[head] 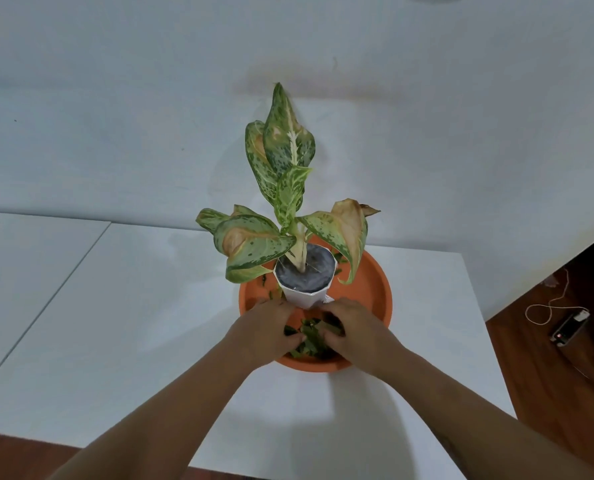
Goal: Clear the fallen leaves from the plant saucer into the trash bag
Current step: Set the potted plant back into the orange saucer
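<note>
An orange plant saucer (375, 289) sits on a white table (132, 323). In it stands a white pot (306, 296) holding a speckled green plant (285, 174). A heap of dark green fallen leaves (311, 336) lies in the near part of the saucer, and a few more leaves (266, 282) lie left of and behind the pot. My left hand (266, 327) and my right hand (352, 329) are both inside the saucer, pressed against the heap from either side with curled fingers. No trash bag is in view.
A white wall (115, 116) rises just behind the table. To the right, the table edge drops to a brown floor with a phone (569, 329) and a white cable (548, 303). A seam (46, 299) splits the tabletop on the left.
</note>
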`<state>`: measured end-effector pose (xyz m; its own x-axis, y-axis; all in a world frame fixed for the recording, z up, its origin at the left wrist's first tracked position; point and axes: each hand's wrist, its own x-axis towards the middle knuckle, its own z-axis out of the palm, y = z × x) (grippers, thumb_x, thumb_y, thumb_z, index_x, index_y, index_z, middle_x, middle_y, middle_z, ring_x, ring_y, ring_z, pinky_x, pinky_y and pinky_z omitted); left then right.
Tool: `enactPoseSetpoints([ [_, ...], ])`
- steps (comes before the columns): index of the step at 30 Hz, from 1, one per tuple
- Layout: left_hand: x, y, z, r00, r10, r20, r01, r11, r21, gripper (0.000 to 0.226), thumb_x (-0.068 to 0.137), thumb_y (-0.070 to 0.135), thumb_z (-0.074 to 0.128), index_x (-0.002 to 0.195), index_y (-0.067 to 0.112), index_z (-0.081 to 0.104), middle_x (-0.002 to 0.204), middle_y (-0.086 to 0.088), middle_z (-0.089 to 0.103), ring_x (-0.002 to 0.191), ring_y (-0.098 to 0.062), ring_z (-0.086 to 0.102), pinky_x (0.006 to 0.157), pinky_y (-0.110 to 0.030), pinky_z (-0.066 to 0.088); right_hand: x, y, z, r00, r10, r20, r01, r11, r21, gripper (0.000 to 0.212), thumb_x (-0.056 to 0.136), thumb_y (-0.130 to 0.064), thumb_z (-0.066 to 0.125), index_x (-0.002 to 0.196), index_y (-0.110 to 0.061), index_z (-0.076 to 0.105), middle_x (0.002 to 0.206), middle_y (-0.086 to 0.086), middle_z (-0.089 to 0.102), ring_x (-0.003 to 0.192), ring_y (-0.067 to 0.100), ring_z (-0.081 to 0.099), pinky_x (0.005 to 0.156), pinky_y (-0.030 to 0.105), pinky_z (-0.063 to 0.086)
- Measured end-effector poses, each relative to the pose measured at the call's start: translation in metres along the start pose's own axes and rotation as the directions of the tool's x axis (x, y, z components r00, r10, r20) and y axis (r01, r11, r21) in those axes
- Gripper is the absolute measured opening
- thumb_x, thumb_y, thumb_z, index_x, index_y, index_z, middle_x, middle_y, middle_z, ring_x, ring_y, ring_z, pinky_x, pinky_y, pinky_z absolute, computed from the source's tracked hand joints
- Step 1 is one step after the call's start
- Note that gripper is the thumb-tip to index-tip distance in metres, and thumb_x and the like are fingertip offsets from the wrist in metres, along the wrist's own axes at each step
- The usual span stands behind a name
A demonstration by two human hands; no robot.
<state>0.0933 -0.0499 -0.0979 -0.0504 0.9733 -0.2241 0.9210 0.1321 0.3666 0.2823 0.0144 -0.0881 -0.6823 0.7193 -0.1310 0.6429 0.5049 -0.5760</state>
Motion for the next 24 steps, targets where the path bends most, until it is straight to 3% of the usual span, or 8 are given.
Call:
enactPoseSetpoints([
  [3,0.004,-0.007,-0.005,0.998,-0.021,-0.063,0.023,0.999,0.038,0.066,0.076,0.054,0.064,0.132,0.023,0.048,0.135,0.001,0.051,0.129,-0.024,0.041,0.103,-0.040,0.044,0.006,0.008,-0.002,0.998,0.030,-0.048,-0.031,0.999,-0.016,0.055,0.082,-0.042,0.064,0.133,-0.027,0.048,0.134,-0.004,0.049,0.126,0.017,0.042,0.104,0.032,0.040],
  [7,0.004,-0.006,-0.004,0.996,-0.092,0.012,0.090,0.991,0.095,0.094,0.073,0.064,0.063,0.145,0.013,0.029,0.153,-0.006,0.030,0.140,-0.028,0.026,0.113,-0.042,0.032,0.011,0.008,-0.002,0.984,0.114,0.135,-0.101,0.990,-0.103,0.083,0.076,-0.055,0.066,0.145,-0.026,0.031,0.153,-0.003,0.028,0.142,0.024,0.019,0.115,0.041,0.026],
  [11,-0.003,0.005,-0.001,0.992,-0.074,0.100,0.063,0.992,0.109,0.097,0.075,0.065,0.061,0.148,0.014,0.025,0.154,-0.003,0.029,0.141,-0.028,0.024,0.115,-0.042,0.029,0.006,0.005,0.005,0.979,0.056,0.197,-0.032,0.992,-0.123,0.075,0.074,-0.053,0.065,0.141,-0.032,0.040,0.148,-0.006,0.037,0.137,0.021,0.028,0.112,0.038,0.032],
  [15,-0.008,0.005,-0.003,0.995,-0.007,0.095,0.001,0.998,0.070,0.067,0.077,0.055,0.065,0.130,0.018,0.049,0.137,0.001,0.047,0.130,-0.023,0.038,0.106,-0.037,0.040,0.003,0.003,0.005,0.983,-0.026,0.182,0.029,1.000,-0.011,0.055,0.075,-0.037,0.069,0.128,-0.031,0.054,0.113,-0.006,0.059,0.104,0.014,0.052,0.088,0.031,0.048],
  [17,-0.007,0.000,-0.007,0.999,-0.005,0.046,0.004,1.000,0.028,0.059,0.074,0.052,0.070,0.120,0.021,0.053,0.129,0.002,0.050,0.125,-0.022,0.042,0.100,-0.038,0.045,0.002,0.004,0.001,0.989,-0.026,0.145,0.027,1.000,-0.005,0.055,0.075,-0.035,0.071,0.128,-0.029,0.055,0.117,-0.006,0.057,0.107,0.014,0.051,0.091,0.031,0.047],
  [20,-0.001,-0.006,-0.011,0.998,-0.054,-0.029,0.055,0.998,0.037,0.078,0.066,0.057,0.073,0.129,0.021,0.044,0.137,0.001,0.042,0.130,-0.023,0.036,0.102,-0.041,0.045,0.002,0.005,-0.003,0.986,0.064,0.153,-0.051,0.995,-0.090,0.067,0.073,-0.047,0.071,0.134,-0.033,0.048,0.129,-0.005,0.046,0.120,0.018,0.040,0.100,0.036,0.042],
  [22,0.003,-0.007,-0.010,0.996,-0.087,0.012,0.087,0.995,0.050,0.098,0.063,0.064,0.073,0.140,0.018,0.034,0.145,0.000,0.036,0.135,-0.025,0.031,0.107,-0.043,0.041,0.003,0.004,-0.002,0.977,0.106,0.187,-0.076,0.985,-0.157,0.072,0.072,-0.049,0.071,0.137,-0.035,0.044,0.130,-0.001,0.041,0.121,0.023,0.036,0.102,0.036,0.039],
  [24,0.003,-0.003,-0.008,0.993,-0.084,0.077,0.079,0.995,0.064,0.102,0.061,0.070,0.070,0.142,0.019,0.035,0.146,0.000,0.038,0.136,-0.026,0.031,0.110,-0.042,0.038,0.004,0.000,0.000,0.973,0.110,0.203,-0.076,0.983,-0.166,0.074,0.072,-0.047,0.072,0.138,-0.037,0.042,0.130,0.001,0.039,0.118,0.025,0.035,0.101,0.035,0.038],
])
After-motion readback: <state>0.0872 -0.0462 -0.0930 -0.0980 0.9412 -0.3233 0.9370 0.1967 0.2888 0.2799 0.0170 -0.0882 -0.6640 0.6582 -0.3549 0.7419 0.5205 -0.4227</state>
